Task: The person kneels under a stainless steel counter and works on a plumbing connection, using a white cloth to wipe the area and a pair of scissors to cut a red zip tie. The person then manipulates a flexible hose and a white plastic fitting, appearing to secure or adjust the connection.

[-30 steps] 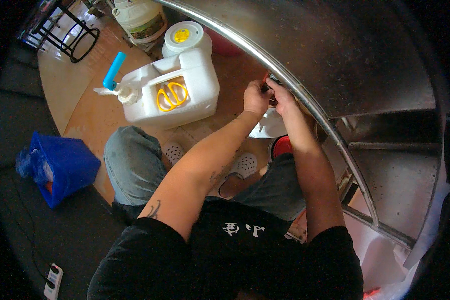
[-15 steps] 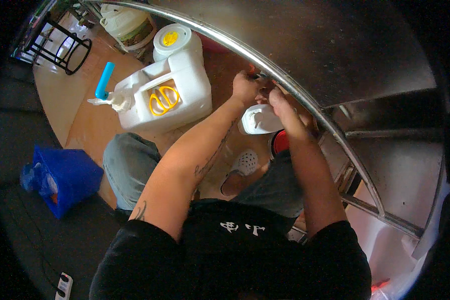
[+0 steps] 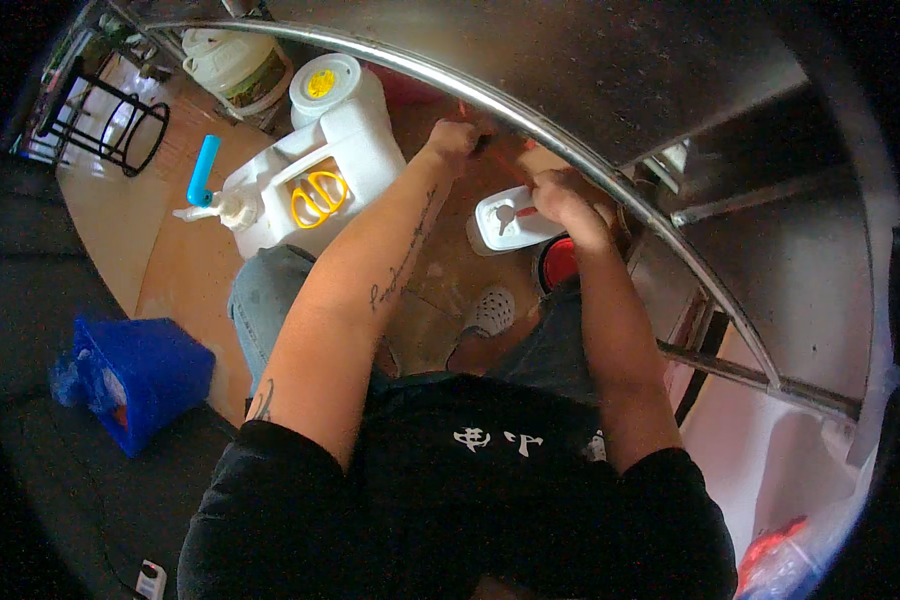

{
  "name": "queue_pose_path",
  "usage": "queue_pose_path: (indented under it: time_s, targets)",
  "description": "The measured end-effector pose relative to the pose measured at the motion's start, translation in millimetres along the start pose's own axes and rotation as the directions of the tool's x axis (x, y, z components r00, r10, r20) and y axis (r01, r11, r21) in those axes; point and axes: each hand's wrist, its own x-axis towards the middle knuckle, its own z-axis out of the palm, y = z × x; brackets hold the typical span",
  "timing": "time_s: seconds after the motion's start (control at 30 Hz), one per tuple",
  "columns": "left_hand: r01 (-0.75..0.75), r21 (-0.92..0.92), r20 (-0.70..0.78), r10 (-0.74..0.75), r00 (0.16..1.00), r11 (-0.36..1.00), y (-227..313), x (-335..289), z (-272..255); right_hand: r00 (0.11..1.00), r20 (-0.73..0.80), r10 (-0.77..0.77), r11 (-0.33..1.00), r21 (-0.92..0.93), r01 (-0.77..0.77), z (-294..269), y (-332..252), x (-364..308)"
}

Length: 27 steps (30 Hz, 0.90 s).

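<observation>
Under the curved metal rail, my left hand [image 3: 455, 139] is closed, with something dark at its fingertips and a bit of orange just beyond. What it holds is too blurred to name. My right hand [image 3: 564, 200] is at the right edge of a white open-topped container [image 3: 488, 236], fingers curled; what lies in them is hidden. Inside that container rests a small greyish scoop [image 3: 505, 216], with a reddish strip beside it. A red-lined round tub [image 3: 562, 260] stands just below my right wrist.
A large white jug [image 3: 368, 150] with a blue spout [image 3: 204, 170] and yellow-handled scissors [image 3: 319, 199] stands left of my left forearm. Behind it is a white lidded tub [image 3: 342, 90]. The metal rail [image 3: 530, 120] arches over my hands. A blue bin [image 3: 150, 370] lies at left.
My hands were together over the white container and have moved apart, the left one to the left and farther away. The container's open top and the scoop now show.
</observation>
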Motion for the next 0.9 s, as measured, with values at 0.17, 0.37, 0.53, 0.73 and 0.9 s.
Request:
queue_pose_path:
  time_s: [0.17, 0.37, 0.53, 0.73, 0.9]
  targets:
    - [0.026, -0.233, -0.069, -0.044, 0.997, 0.972, 7, -7, 3, 0.976, -0.125, 0.175, 0.984, 0.030, -0.173, -14, 37, -44]
    - [0.275, -0.401, -0.003, -0.301, 0.954, 0.874, 50, -30, 5, 0.929, -0.154, 0.336, 0.931, 0.203, -0.303, 8, 111, -60]
    - [0.094, -0.368, 0.060, -0.077, 0.995, 0.925, 33, -25, -8, 1.000, -0.014, 0.024, 0.996, -0.086, -0.025, 45, 90, -15]
    - [0.284, -0.532, 0.097, -0.276, 0.956, 0.797, 4, -16, -8, 0.998, 0.027, 0.065, 0.838, 0.541, -0.069, 39, 18, 37]
    - [0.290, -0.590, 0.173, -0.233, 0.957, 0.754, -8, -15, -10, 0.897, 0.426, 0.118, 0.324, 0.837, -0.440, 23, -8, 59]
